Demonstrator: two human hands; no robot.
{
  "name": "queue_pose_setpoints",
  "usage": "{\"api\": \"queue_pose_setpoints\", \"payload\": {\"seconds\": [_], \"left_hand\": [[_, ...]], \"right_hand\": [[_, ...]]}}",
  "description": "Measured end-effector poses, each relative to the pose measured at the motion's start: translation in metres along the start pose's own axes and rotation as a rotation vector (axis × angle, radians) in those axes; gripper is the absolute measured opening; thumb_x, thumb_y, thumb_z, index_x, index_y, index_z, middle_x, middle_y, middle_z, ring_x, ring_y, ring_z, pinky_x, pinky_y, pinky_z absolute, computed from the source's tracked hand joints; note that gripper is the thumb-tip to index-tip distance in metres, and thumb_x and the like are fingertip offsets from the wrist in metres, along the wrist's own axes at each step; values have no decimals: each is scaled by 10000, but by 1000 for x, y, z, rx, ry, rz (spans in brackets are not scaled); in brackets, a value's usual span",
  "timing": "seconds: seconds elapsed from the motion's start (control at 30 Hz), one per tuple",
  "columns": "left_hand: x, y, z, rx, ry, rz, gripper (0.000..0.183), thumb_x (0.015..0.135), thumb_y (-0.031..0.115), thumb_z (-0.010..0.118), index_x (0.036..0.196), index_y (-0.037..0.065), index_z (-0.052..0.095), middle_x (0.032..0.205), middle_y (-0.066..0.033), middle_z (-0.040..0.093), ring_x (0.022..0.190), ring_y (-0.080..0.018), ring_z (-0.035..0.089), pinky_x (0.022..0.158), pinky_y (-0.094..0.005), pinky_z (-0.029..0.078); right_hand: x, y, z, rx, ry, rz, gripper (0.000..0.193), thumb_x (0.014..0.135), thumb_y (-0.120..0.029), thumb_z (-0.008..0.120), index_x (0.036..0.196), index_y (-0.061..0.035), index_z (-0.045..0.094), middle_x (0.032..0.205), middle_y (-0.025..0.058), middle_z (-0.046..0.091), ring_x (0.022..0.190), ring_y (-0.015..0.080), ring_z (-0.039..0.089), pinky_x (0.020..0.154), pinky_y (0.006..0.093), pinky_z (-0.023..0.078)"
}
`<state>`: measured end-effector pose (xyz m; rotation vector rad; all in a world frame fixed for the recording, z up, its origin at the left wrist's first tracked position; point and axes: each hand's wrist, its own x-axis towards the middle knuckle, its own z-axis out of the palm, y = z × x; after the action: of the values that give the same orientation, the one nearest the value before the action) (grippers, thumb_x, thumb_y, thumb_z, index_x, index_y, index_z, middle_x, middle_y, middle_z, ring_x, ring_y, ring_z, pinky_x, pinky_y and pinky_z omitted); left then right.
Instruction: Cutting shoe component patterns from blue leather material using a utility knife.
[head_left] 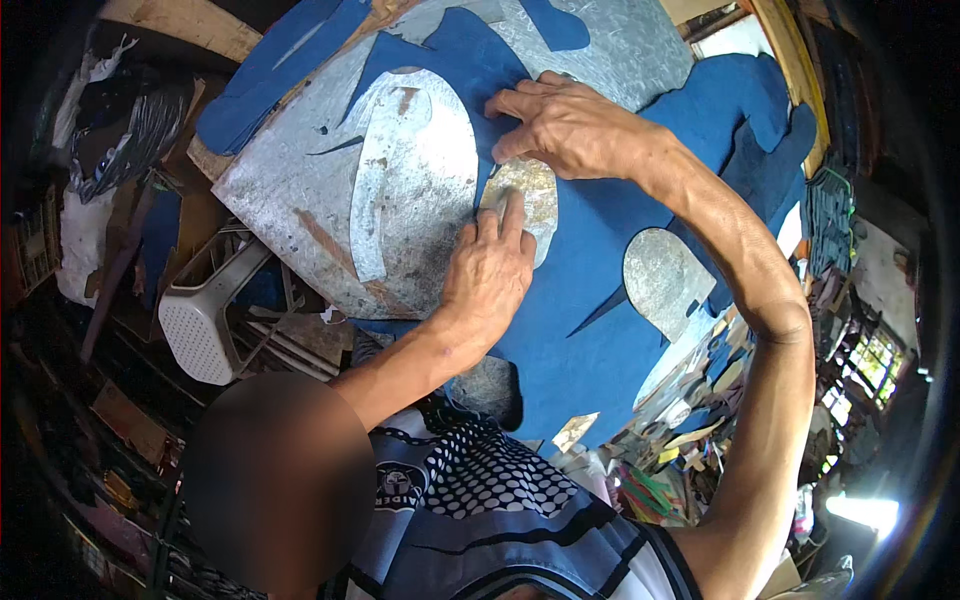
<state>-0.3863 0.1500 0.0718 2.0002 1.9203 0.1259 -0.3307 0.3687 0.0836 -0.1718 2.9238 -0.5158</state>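
Observation:
A large blue sheet (600,370) of leather-like material lies over a worn metal-topped board (290,200). On the sheet rests a flat, stained template (541,205) with rounded edges. My left hand (490,270) presses it down with outstretched fingertips. At the template's far end, my right hand (575,130) is closed, fingers bent and thumb turned in. A thin dark tip shows below that thumb, but the rest of what it grips is hidden. Left of the template, a long rounded opening (415,160) in the sheet bares the metal. A smaller rounded grey area (665,275) shows at right.
Blue offcuts (280,70) lie at the board's far left. A pale plastic stool (200,335) stands at left, below a black plastic bag (130,125). Mixed scraps (690,430) crowd the right side, and a wooden beam (795,75) runs along the far right.

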Motion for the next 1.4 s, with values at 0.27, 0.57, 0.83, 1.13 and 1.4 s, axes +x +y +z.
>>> {"api": "queue_pose_setpoints", "payload": {"seconds": [0.27, 0.57, 0.83, 1.13, 1.4], "left_hand": [[9, -6, -3, 33, -76, 34, 233, 804, 90, 653, 1027, 23, 674, 1439, -238, 470, 1027, -299, 569, 892, -387, 517], [12, -7, -6, 28, -75, 48, 229, 805, 79, 644, 1022, 11, 670, 1437, -243, 463, 1043, -312, 575, 902, -392, 521], [32, -7, -14, -2, -272, 7, 589, 752, 1, 707, 1312, 15, 528, 1540, -267, 297, 1115, -372, 579, 931, -401, 536], [34, -13, -15, -45, -260, 52, 678, 666, -60, 738, 1305, 2, 520, 1524, -309, 290, 1170, -413, 567, 940, -407, 550], [35, -14, -16, -56, -255, 59, 649, 666, -66, 734, 1279, -8, 529, 1515, -309, 300, 1162, -418, 570, 911, -403, 569]], "right_hand": [[-5, 5, 3, 52, -15, 53, 263, 802, -55, 696, 1033, -161, 767, 1372, 60, 595, 1173, 257, 578, 1041, 402, 435], [-10, 14, -4, 113, -99, 142, 260, 817, -85, 698, 1056, -163, 761, 1365, 24, 608, 1165, 228, 585, 1006, 385, 447], [-16, 10, 1, 77, 2, 131, 255, 834, -124, 699, 1079, -162, 755, 1224, 85, 645, 1129, 228, 593, 971, 382, 461], [-23, 19, 2, 71, 30, 155, 217, 874, -140, 678, 1079, -155, 749, 1302, 21, 646, 1141, 222, 596, 989, 391, 463], [-33, 22, 12, 79, 83, 161, 222, 864, -114, 671, 1074, -133, 742, 1318, 17, 653, 1194, 232, 607, 995, 402, 491]]}}
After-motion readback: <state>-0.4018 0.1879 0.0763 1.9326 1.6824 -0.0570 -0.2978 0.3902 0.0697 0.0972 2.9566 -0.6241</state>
